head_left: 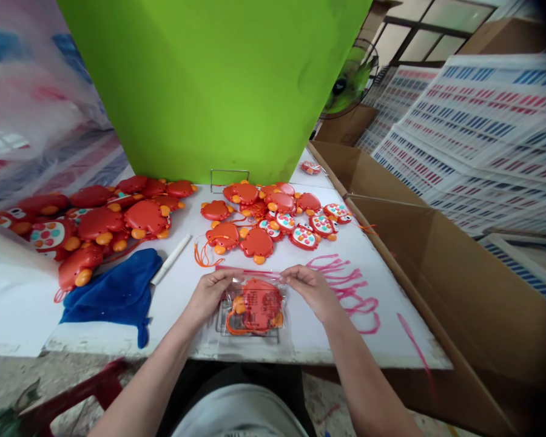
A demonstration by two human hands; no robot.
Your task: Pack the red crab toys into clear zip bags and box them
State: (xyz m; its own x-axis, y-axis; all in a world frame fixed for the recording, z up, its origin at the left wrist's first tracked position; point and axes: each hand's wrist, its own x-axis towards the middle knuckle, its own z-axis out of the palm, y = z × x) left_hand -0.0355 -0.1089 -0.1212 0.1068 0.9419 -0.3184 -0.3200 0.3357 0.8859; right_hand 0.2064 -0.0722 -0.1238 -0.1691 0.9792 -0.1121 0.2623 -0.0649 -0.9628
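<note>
A clear plastic bag (253,306) with an orange crab-shaped toy inside lies near the front edge of the white table (300,340). My left hand (212,291) pinches the bag's top left corner. My right hand (312,288) pinches its top right corner, and a pink strip runs along the bag's mouth between them. Both hands are closed on the bag. Just beyond lies a pile of loose orange crab toys (268,218), some face up with coloured buttons.
A second heap of crab toys (95,224) fills the table's left. A blue cloth (118,291) and a white marker (170,260) lie left of my hands. A green panel (218,85) stands behind. An open cardboard box (437,267) sits to the right, with stacked printed sheets (473,139) beyond.
</note>
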